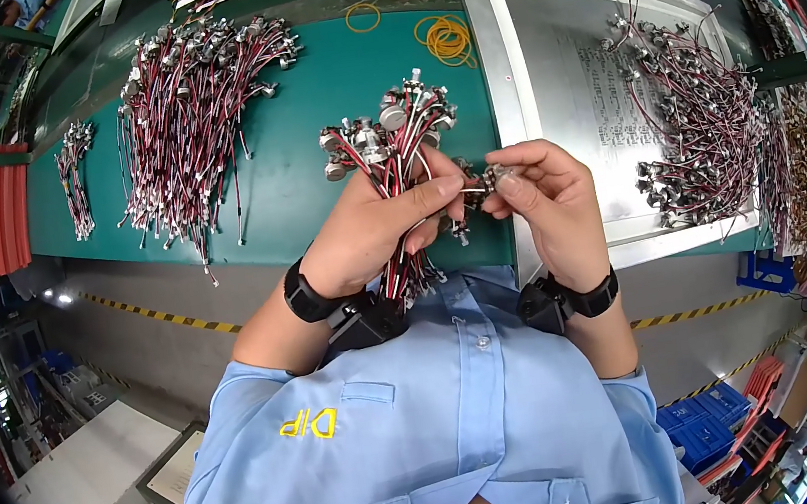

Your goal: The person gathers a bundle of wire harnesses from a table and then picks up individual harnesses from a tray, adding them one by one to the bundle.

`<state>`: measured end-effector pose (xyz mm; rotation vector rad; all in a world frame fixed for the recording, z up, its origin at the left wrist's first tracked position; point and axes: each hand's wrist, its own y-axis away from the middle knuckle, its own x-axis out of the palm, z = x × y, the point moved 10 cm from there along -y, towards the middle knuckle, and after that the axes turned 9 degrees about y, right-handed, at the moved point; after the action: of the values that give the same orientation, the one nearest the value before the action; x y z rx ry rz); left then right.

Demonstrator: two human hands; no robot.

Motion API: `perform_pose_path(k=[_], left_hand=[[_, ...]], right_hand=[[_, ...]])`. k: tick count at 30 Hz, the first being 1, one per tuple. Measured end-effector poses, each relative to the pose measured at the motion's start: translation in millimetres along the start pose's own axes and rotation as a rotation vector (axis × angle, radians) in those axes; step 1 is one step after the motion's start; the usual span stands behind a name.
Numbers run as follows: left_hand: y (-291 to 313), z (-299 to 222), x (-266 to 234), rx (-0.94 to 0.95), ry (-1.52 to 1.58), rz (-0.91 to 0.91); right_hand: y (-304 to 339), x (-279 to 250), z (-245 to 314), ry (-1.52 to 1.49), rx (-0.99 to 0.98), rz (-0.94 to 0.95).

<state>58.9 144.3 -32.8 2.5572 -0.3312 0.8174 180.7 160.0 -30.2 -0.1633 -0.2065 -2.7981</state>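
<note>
My left hand (387,216) is closed round a bundle of wire leads (399,147). These are thin red, black and white wires with round silver metal parts at the upper end, and their tails hang below the fist. Beside it, my right hand (550,196) pinches the metal end of a few more leads (484,182) between thumb and fingers. Those leads run toward the left hand's fingertips; where they meet is partly hidden. Both hands are above the near edge of the green tabletop (295,190), in front of my chest.
A large pile of similar leads (192,127) lies on the left, with a small bunch (77,181) farther left. Yellow rubber bands (446,40) rest at the back. On the right, a metal-framed tray (559,82) bears a tangled heap of leads (695,120).
</note>
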Motion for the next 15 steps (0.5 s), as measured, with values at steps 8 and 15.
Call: perform_pose_path(k=[8,15], left_hand=[[2.4,0.8,0.6,-0.021,-0.068,0.002],[2.5,-0.6,2.3,-0.016,-0.167,0.001]], right_hand=[[-0.1,1.4,-17.4,-0.162,0.121,0.063],[1.4,2.6,-20.0,-0.172,0.147,0.096]])
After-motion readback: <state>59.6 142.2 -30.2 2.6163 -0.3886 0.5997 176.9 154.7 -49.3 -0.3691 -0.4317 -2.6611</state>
